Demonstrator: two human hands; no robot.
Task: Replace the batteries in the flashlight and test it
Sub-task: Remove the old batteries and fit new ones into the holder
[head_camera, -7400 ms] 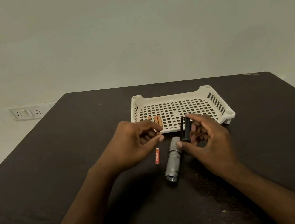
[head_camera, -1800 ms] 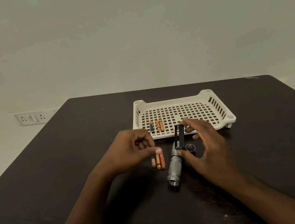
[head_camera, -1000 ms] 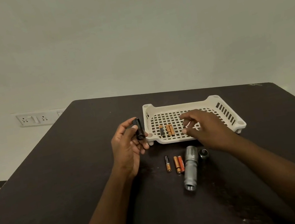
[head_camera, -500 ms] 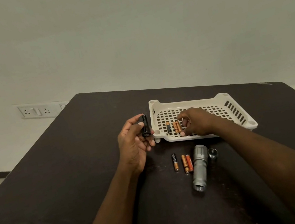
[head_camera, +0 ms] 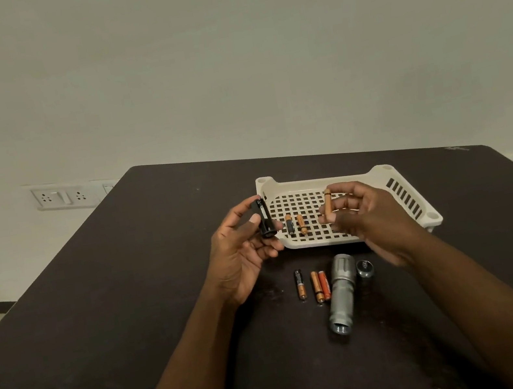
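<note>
The grey flashlight body (head_camera: 342, 295) lies on the dark table (head_camera: 133, 319) with its open end toward me, and its round end cap (head_camera: 365, 268) sits just to its right. Three small batteries (head_camera: 313, 286) lie side by side left of the flashlight. My left hand (head_camera: 240, 248) holds the black battery holder (head_camera: 263, 218) upright beside the tray. My right hand (head_camera: 365, 216) pinches one orange battery (head_camera: 329, 205) above the white tray (head_camera: 399, 193). Two more batteries (head_camera: 295, 224) lie inside the tray.
A wall socket plate (head_camera: 65, 196) sits on the wall past the table's far left corner. The table's far edge runs just behind the tray.
My right hand has lifted one orange battery out of the tray, leaving two there. My left hand still holds the black holder, taken over from the right hand earlier.
</note>
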